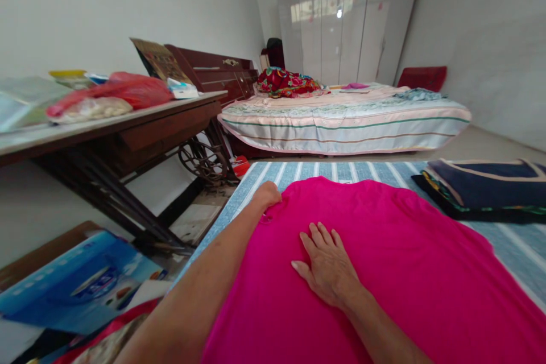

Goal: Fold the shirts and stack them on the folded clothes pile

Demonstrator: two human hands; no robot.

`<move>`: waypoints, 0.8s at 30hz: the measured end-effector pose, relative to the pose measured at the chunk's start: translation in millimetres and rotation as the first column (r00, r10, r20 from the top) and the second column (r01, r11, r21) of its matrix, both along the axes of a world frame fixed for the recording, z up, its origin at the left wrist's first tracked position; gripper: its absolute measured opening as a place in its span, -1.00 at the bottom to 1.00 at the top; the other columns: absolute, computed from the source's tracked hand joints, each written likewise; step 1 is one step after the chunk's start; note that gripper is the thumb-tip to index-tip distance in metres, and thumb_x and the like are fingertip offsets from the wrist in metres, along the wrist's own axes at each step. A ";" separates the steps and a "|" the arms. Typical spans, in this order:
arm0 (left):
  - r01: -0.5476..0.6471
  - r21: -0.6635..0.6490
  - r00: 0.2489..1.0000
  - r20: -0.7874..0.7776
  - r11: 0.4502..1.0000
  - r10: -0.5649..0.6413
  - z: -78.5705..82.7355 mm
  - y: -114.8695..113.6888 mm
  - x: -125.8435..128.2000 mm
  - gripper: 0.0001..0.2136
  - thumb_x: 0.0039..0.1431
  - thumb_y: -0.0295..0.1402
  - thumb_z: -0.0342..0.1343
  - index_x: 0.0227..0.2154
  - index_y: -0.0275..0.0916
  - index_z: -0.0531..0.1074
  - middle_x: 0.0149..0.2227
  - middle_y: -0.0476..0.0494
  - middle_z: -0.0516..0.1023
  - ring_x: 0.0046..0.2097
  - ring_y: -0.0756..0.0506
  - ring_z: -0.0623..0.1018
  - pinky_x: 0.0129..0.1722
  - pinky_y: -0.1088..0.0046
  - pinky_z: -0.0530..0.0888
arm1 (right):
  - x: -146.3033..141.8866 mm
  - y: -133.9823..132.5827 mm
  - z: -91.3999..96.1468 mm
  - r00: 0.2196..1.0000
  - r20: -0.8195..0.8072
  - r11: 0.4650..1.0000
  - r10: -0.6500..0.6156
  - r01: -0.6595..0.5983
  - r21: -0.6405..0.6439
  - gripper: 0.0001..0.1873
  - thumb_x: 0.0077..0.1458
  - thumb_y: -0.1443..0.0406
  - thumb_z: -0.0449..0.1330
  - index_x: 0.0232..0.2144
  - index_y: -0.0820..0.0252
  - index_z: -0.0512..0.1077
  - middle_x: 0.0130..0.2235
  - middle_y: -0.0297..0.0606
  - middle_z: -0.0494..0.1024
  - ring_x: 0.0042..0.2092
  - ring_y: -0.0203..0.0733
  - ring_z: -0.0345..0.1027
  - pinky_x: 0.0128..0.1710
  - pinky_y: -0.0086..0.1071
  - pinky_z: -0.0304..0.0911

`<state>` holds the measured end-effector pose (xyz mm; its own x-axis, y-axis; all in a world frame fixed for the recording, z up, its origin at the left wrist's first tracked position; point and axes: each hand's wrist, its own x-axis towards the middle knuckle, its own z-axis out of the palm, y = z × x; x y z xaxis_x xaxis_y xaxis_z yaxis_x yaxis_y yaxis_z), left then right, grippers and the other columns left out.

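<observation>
A bright pink garment (405, 256), perhaps a shirt, lies spread over the blue-and-white striped surface (298, 170) in front of me. My left hand (268, 194) is closed on the garment's far left edge. Flat on the fabric, with fingers spread, rests my right hand (326, 261), just right of the left one. The near part of the garment runs out of the bottom of the view.
Folded dark clothes (490, 187) are stacked at the right. To the left stands a sewing-machine table (170, 108) bearing a red plastic bag (136, 90). A blue box (98, 284) sits low at left. Behind is a bed (341, 125), with a white wardrobe (328, 28) beyond.
</observation>
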<state>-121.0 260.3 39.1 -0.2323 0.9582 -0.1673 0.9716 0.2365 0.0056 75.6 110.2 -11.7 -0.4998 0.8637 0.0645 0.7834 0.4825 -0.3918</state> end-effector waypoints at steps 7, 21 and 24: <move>0.090 0.084 0.988 -0.133 0.992 -0.078 11.8 8.1 -2.2 -0.70 0.08 -0.47 0.01 -0.11 -0.33 0.46 -0.11 -0.36 0.54 -0.06 -0.20 0.53 -0.18 0.43 0.45 | 0.0 1.7 -1.5 1.000 -0.003 1.000 0.001 -0.001 0.002 -0.33 0.22 -0.05 -0.12 0.23 0.20 0.16 0.29 -0.05 0.04 0.30 0.12 -0.22 0.23 0.05 -0.28; 0.367 0.173 0.921 -0.209 0.914 -0.330 -5.3 -8.3 45.8 -0.71 0.16 -0.52 -0.10 -0.11 -0.29 0.43 -0.04 -0.29 0.47 0.05 -0.17 0.42 0.02 0.32 0.35 | -1.3 3.7 -1.1 1.000 -0.024 1.000 -0.005 0.004 -0.003 -0.32 0.21 -0.06 -0.11 0.23 0.20 0.15 0.29 -0.03 0.03 0.30 0.11 -0.23 0.24 0.05 -0.31; 0.359 0.166 0.930 -0.149 0.918 -0.337 -23.7 -7.6 58.4 -0.71 0.20 -0.45 -0.10 -0.07 -0.25 0.40 -0.01 -0.23 0.47 0.02 -0.12 0.45 -0.02 0.36 0.38 | -0.8 2.6 1.1 0.999 -0.032 1.000 -0.004 0.004 -0.005 -0.33 0.21 -0.06 -0.10 0.23 0.20 0.15 0.29 -0.04 0.03 0.30 0.11 -0.23 0.24 0.05 -0.31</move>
